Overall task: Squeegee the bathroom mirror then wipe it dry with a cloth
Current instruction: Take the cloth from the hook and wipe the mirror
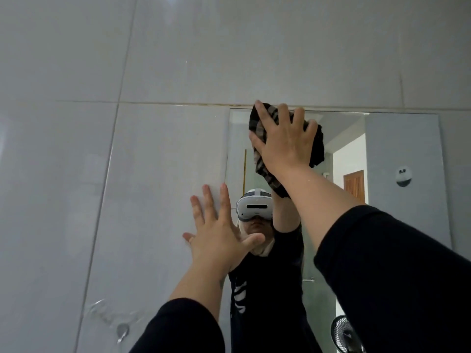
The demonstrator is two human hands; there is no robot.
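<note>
The rectangular mirror hangs on the grey tiled wall, its top edge under a tile joint. My right hand presses a dark striped cloth flat against the glass near the mirror's top left corner. The cloth bunches under my palm and hangs down past my wrist. My left hand rests open with fingers spread on the wall tile at the mirror's left edge, holding nothing. No squeegee is in view. The glass reflects a person in a dark top with a white headset.
A metal hook sticks out of the wall at the lower left. In the mirror I see a doorway with a wooden door and a black fan at the bottom. A small round mark sits on the right of the glass.
</note>
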